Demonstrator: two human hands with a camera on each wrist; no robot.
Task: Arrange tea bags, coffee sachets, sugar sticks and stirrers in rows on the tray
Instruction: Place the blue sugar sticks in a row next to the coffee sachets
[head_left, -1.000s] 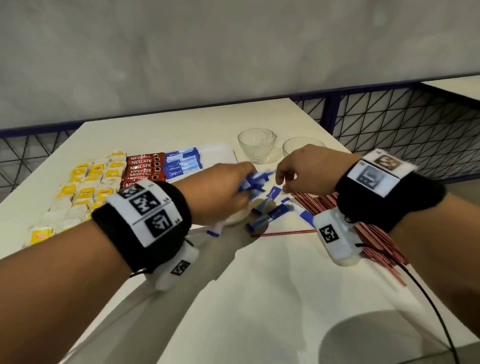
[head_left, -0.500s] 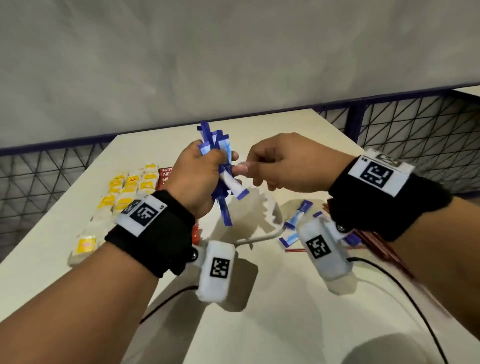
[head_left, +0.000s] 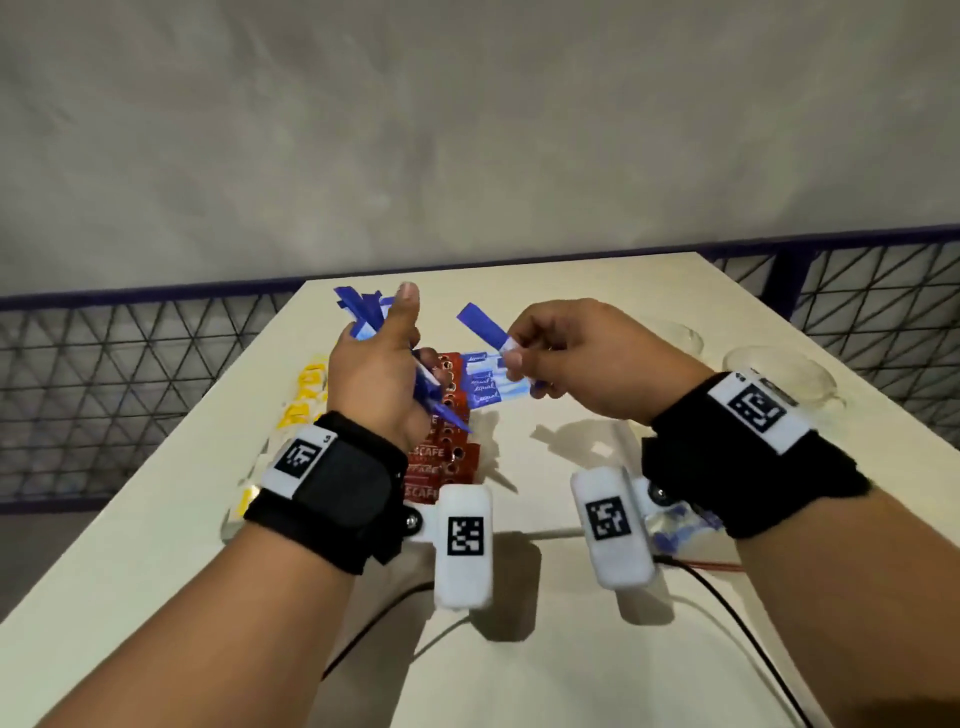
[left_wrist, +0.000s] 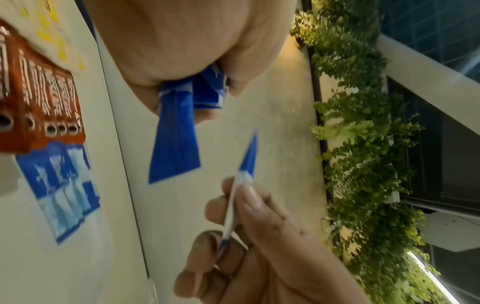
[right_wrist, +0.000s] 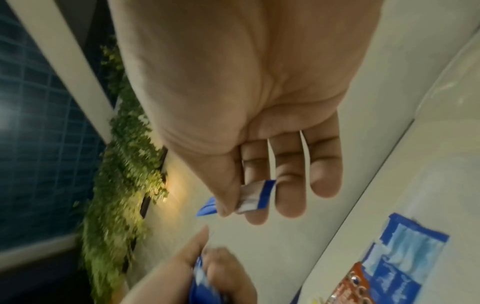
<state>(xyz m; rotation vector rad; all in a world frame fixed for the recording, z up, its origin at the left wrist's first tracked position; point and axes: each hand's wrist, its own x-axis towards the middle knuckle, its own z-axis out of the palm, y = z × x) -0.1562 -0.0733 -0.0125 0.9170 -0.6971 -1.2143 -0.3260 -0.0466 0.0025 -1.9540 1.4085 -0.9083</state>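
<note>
My left hand (head_left: 382, 366) is raised above the table and grips a bunch of blue sugar sticks (head_left: 363, 309); their lower ends (left_wrist: 179, 133) stick out below the fist. My right hand (head_left: 550, 353) pinches a single blue-and-white sugar stick (head_left: 485, 330) between thumb and fingers (right_wrist: 255, 195), just right of the bunch. Below the hands, on the tray (head_left: 540, 532), lie a row of red coffee sachets (head_left: 447, 457), a row of blue sugar sticks (head_left: 485, 382) and yellow tea bags (head_left: 306, 395) to the left.
Two glass cups (head_left: 774, 369) stand at the right of the table. More blue sticks (head_left: 675, 530) and red stirrers (head_left: 711, 564) lie under my right wrist. A wire mesh fence (head_left: 104, 374) runs behind the table. Cables trail near the front edge.
Both hands rose from the table with the sugar sticks. The right hand has pulled one stick out of the left hand's bunch and moved it to the right.
</note>
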